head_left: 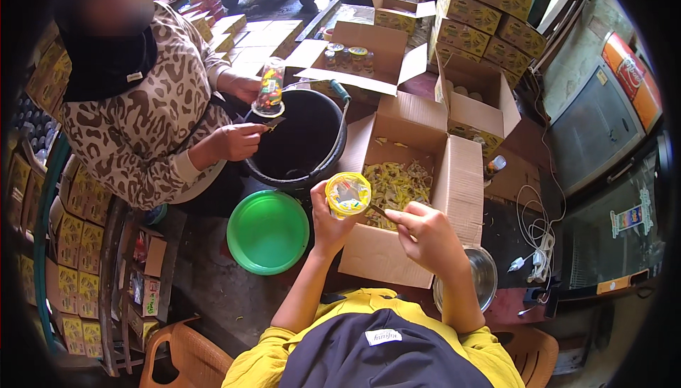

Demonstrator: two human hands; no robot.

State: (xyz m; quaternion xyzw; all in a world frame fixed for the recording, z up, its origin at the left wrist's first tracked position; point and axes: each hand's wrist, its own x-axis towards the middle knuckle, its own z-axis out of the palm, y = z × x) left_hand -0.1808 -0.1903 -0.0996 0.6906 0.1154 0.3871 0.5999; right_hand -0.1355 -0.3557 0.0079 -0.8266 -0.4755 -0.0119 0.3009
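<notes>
My left hand [330, 228] is wrapped round a jar [348, 194] with a yellow rim and a clear round end facing up. In my right hand [430, 237] is a thin, dark, knife-like tool [377, 210]; its tip meets the jar's right edge. Both hands are over the near side of an open cardboard box [464, 189] with yellow and pale scraps [401, 175] in it. At the left, a co-worker's hands [241, 140] hold another clear jar [270, 89] with a colourful label and a dark flat tool at its lower end.
A black bucket [266, 172] with a raised handle stands left of the box, beside a green round lid or basin [268, 232]. A metal bowl [484, 278] is near my right forearm. Farther back, an open box [369, 37] contains jars. White cables [535, 235] lie right.
</notes>
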